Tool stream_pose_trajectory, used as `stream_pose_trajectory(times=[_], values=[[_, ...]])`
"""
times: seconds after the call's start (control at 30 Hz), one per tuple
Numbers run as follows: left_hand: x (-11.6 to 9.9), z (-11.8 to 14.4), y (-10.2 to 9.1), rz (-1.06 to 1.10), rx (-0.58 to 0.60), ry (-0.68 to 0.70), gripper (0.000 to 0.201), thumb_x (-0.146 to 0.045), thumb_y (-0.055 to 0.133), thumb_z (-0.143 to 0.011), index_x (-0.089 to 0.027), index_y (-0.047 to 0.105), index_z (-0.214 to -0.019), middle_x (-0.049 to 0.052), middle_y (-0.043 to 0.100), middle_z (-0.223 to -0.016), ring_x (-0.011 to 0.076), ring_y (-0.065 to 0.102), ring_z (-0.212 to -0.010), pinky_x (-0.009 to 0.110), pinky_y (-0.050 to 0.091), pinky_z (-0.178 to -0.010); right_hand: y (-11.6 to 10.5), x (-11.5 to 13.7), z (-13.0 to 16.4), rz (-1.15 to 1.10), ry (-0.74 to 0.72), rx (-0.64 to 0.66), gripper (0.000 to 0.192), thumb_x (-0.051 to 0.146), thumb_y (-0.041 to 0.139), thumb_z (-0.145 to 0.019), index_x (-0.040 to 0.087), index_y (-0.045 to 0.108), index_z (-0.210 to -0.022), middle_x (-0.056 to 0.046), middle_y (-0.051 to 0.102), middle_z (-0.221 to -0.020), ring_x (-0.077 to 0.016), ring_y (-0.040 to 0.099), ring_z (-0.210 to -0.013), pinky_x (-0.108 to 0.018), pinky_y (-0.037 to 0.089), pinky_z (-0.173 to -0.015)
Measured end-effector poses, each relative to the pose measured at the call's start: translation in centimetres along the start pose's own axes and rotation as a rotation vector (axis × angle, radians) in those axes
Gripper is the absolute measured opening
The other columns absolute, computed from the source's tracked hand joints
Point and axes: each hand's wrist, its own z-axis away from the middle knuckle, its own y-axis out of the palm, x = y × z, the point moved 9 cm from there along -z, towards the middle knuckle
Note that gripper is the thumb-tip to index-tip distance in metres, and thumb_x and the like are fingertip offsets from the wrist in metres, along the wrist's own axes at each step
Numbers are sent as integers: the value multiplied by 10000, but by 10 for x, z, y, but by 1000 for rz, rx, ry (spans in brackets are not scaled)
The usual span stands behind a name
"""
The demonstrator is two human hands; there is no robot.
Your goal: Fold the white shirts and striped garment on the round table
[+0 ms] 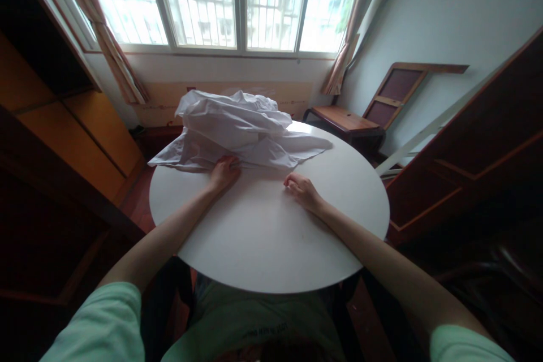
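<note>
A crumpled white cloth (237, 124), perhaps a garment, lies heaped across the far side of a round white table (271, 237). One corner spreads toward the right, and another hangs over the left edge. At the cloth's near edge, my left hand (224, 174) has its fingers bent over the fabric; the fingertips are partly lost in the folds. My right hand (302, 189) rests on the tabletop a little nearer to me, apart from the cloth. Its fingers are loosely curled together, and nothing shows in them.
Beyond the table are a wide barred window (237, 0) and tied curtains (114, 45). A wooden chair (348, 119) stands at the back right by the wall. Yellow-orange cabinets (80, 136) are on the left, and a dark wooden door panel (466, 147) leans in from the right.
</note>
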Motion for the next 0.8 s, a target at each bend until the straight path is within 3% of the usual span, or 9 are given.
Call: stream_pose_trajectory(times=[0.1, 0.23, 0.4, 0.5, 0.67, 0.8], values=[[5, 2, 0, -68, 23, -54, 379, -206, 604, -673, -169, 617, -1049, 103, 625, -1053, 242, 539, -1001, 340, 394, -903, 2, 3, 0, 20, -17, 20, 159, 225, 385, -762, 192, 505, -664, -4, 540, -653, -132, 494, -636, -231, 367, -623], [4, 4, -3, -271, 67, -79, 218, -200, 501, -747, -162, 667, -881, 123, 646, -957, 256, 571, -923, 321, 413, -815, 2, 8, 0, 43, -45, 24, 202, 258, 410, -801, 188, 496, -631, -2, 528, -627, -123, 473, -609, -227, 358, -610], [3, 5, -4, -382, 96, -106, 233, -185, 434, -769, -130, 655, -821, 150, 643, -888, 273, 585, -847, 333, 411, -741, 2, 8, 0, 68, -56, 22, 203, 253, 421, -817, 183, 507, -647, -1, 529, -642, -121, 474, -614, -231, 365, -619], [-3, 6, -1, -297, 90, -67, 201, -164, 434, -760, -139, 633, -777, 132, 633, -853, 248, 569, -831, 321, 404, -752, 0, 7, 0, 72, -58, 5, 175, 244, 433, -817, 180, 516, -678, -6, 533, -675, -127, 487, -634, -242, 386, -639], [-35, 18, -2, -2, 57, 79, 111, -154, 459, -741, -174, 568, -750, 52, 585, -767, 173, 507, -751, 277, 395, -730, -9, 10, 1, 72, -119, -121, 53, 210, 497, -782, 188, 546, -786, -53, 573, -845, -184, 531, -828, -320, 431, -770], [-55, 29, 1, 200, 117, 99, 70, -182, 463, -743, -176, 531, -751, 3, 536, -699, 124, 463, -670, 228, 372, -648, -18, 15, 4, 123, -166, -223, 318, 186, 583, -721, 199, 543, -1035, -101, 544, -1088, -253, 472, -1056, -431, 390, -913]])
